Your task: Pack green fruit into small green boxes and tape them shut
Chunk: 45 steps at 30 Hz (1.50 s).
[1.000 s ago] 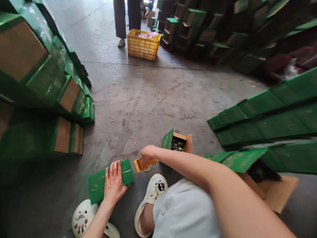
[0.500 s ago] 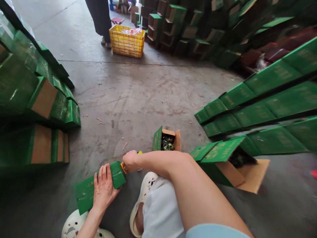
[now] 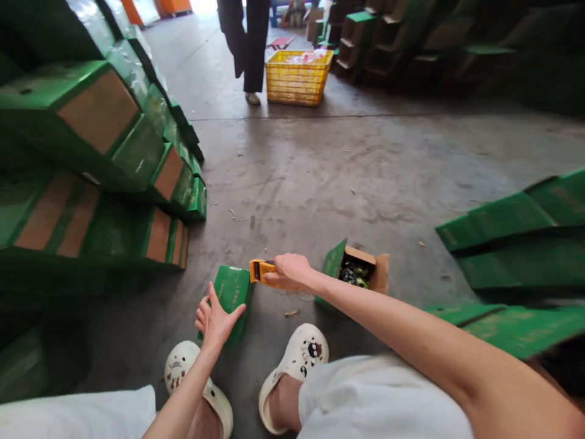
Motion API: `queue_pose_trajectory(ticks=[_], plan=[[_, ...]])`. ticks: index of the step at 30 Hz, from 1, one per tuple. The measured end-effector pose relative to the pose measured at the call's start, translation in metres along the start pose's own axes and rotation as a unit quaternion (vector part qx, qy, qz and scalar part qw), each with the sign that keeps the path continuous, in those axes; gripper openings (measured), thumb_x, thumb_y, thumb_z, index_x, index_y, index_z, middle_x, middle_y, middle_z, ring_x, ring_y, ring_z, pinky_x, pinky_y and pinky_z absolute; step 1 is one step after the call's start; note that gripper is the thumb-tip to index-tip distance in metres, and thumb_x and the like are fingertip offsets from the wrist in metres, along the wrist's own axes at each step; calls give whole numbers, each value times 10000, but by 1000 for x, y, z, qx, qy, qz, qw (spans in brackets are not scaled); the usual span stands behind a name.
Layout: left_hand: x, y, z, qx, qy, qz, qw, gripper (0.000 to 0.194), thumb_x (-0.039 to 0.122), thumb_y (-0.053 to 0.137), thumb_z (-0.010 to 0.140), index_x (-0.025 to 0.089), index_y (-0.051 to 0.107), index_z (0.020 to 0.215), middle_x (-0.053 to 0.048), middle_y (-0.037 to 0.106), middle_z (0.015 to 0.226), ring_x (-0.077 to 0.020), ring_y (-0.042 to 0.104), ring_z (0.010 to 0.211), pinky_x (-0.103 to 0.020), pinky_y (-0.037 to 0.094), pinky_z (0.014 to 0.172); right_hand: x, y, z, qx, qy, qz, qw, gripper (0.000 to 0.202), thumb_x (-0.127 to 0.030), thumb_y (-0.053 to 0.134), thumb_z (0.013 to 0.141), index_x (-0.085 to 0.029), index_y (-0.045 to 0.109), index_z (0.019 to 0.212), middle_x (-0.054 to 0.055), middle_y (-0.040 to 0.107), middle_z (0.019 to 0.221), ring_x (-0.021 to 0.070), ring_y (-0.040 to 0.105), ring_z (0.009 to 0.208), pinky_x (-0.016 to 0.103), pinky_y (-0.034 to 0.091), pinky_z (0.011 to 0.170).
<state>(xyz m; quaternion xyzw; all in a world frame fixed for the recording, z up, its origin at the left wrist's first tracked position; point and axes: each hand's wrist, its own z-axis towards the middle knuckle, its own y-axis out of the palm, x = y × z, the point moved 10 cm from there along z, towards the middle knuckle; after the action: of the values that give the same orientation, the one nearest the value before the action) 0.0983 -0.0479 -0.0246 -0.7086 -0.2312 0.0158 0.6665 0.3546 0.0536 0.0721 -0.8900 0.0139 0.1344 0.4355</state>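
A green box (image 3: 235, 292) with a closed top sits on the floor in front of my feet. My left hand (image 3: 214, 317) rests against its near left side, thumb and fingers spread apart. Just right of the box's upper end, my right hand (image 3: 290, 271) is wrapped around an orange tape dispenser (image 3: 256, 272), whose head is beside the box. Farther right, an open green box (image 3: 334, 262) with brown flaps holds dark and green wrapped items (image 3: 359, 274).
Green boxes are stacked at the left (image 3: 137, 152) and at the right (image 3: 507, 219). Ahead, a yellow basket (image 3: 297, 79) stands beside a person in dark trousers (image 3: 256, 46). My white clogs (image 3: 308, 350) flank the green box's near end.
The view has swung left. The green box has turned more upright in view, and the tape dispenser now shows more fully beside it. My left hand's fingers have shifted to its near left side.
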Motion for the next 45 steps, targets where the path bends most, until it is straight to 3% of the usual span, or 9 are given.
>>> queue_pose_trajectory(ticks=[4,6,11,14,20,24,31,39,45], plan=[[-6,-10,10,-23,-47,-186,981,929,664,666,863,268,355,1644,-213,426,1599,-457,471,1435,-676,415,1121,-15,-20,-12,6,-62,45,997,575,-703,589,928,-153,751,963,133,761,919,247,695,827,271,422,637],[-18,-10,9,-70,-97,-351,929,722,644,615,925,233,524,1511,-188,550,1504,-364,582,1356,-562,489,1114,-32,-16,-18,-38,-137,115,983,629,-773,574,898,-160,706,864,58,690,793,180,606,708,255,346,571],[0,19,-34,-313,-292,-693,581,522,623,620,978,117,691,1085,-142,749,1008,-191,750,883,-313,627,838,-55,7,-24,-134,-207,233,941,743,-899,519,828,-167,626,763,-23,496,669,113,405,606,249,255,518],[12,15,-42,-333,-329,-732,495,297,404,771,937,130,697,1024,-74,757,889,-144,728,740,-252,616,713,-59,16,-22,-154,-211,241,935,731,-891,549,819,-166,633,793,-32,487,686,108,394,611,244,254,518],[3,16,-26,-302,-309,-718,546,277,179,908,738,153,710,929,-10,739,750,-126,685,626,-219,545,588,-59,25,-13,-177,-204,229,935,701,-861,632,784,-161,654,801,-23,521,720,114,431,636,237,276,516],[-5,24,-21,-279,-291,-696,594,387,314,972,635,155,726,887,-9,735,746,-117,669,619,-202,501,563,-59,33,-10,-180,-190,234,936,667,-823,636,805,-158,676,827,-18,547,728,115,449,637,231,286,517],[-6,18,8,-173,-171,-616,749,560,606,936,542,144,761,806,-11,715,705,-118,619,604,-224,487,583,-46,43,-10,-190,-145,230,943,684,-824,676,766,-156,734,900,-4,608,744,126,488,637,238,293,512],[-119,-17,64,-3,-155,-531,833,639,686,894,499,141,770,808,-7,686,685,-120,572,616,-230,460,591,43,57,-6,-203,-65,181,960,645,-799,689,725,-173,751,866,9,642,725,135,508,610,245,293,497],[-114,-2,66,-29,-128,-506,853,599,707,832,584,155,767,809,-7,674,677,-136,570,616,-245,455,588,69,79,0,-186,-31,156,970,593,-766,709,731,-177,700,803,5,618,695,139,523,616,244,281,498]])
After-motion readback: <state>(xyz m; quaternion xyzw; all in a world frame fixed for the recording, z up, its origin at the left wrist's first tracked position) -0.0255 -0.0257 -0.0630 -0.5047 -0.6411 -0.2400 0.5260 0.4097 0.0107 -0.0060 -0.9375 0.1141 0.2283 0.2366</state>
